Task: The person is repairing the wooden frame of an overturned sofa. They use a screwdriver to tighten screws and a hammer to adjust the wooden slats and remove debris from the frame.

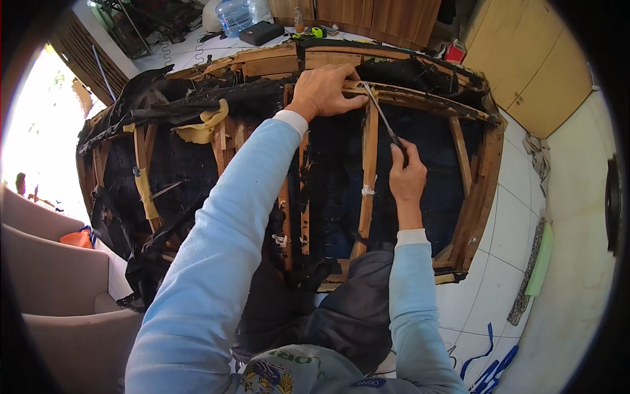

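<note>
A bare wooden furniture frame (pixel 369 151), looking like an upturned sofa, lies before me with torn black fabric (pixel 420 73) along its far side. My left hand (pixel 325 90) grips the far wooden rail (pixel 407 98), fingers curled over it and thumb stretched to the right. In my right hand (pixel 408 174), the dark handle of a screwdriver (pixel 384 117) is held. Its long metal shaft slants up and left, its tip at the rail close to my left thumb. Whether the tip is under something there cannot be made out.
Yellow foam scraps (pixel 205 125) hang on the frame's left part. Beige chairs (pixel 59 269) stand at left, a yellowish cabinet (pixel 535 56) at right. Beyond the frame lie a water bottle (pixel 233 16) and a black case (pixel 261 33). Blue straps (pixel 495 371) lie on the tiles.
</note>
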